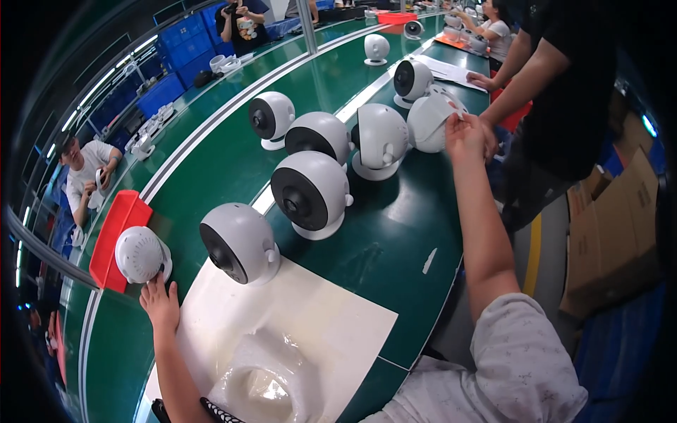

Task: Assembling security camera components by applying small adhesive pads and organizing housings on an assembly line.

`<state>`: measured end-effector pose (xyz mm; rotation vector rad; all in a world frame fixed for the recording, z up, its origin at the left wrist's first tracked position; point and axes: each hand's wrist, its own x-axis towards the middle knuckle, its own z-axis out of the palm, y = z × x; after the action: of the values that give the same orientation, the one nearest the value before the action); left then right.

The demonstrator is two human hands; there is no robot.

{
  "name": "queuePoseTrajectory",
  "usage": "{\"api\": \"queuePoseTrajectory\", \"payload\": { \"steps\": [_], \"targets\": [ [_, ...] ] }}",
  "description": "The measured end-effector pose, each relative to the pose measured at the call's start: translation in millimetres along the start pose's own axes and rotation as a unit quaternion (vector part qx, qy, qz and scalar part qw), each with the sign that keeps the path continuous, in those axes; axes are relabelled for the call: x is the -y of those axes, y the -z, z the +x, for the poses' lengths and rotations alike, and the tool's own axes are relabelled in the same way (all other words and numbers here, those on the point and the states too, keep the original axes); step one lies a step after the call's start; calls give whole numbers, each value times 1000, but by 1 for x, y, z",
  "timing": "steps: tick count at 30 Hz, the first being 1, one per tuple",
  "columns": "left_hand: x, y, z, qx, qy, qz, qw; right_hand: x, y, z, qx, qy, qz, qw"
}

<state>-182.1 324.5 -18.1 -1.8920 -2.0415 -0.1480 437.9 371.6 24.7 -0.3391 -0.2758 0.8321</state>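
Observation:
My left hand point(161, 304) rests with fingers stretched out against the foot of a white ball-shaped camera point(139, 254), whose slotted side shows. Over on the far right, my right hand point(465, 135) has its fingers closed at the flat white base of another ball camera point(427, 125), which lies tilted. Its fingertips are partly hidden. Several more white ball cameras with black lens faces stand on round bases between my hands, among them a near one point(240, 243), a middle one point(312, 194) and one turned sideways point(381, 137).
A cream board point(345, 310) with a clear-wrapped white foam insert point(296, 374) lies before me on the green table point(423, 211). A red tray point(116, 233) stands at left. A co-worker's arm point(522, 77) is close by my right hand. Cardboard boxes point(610, 233) stand at right.

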Motion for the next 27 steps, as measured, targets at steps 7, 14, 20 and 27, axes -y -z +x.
{"api": "queuePoseTrajectory", "payload": {
  "steps": [7,14,20,27],
  "targets": [
    [8,22,2,-202,-147,22,968,0,5,-8,-4,-6,45,999],
    [31,63,-21,-206,-203,25,957,-1,24,6,16,-2,37,999],
    [51,124,-69,-260,-127,14,957,-2,37,14,51,-23,56,997],
    [52,188,-164,-357,-32,17,933,4,16,-11,45,0,86,995]
  ]
}}
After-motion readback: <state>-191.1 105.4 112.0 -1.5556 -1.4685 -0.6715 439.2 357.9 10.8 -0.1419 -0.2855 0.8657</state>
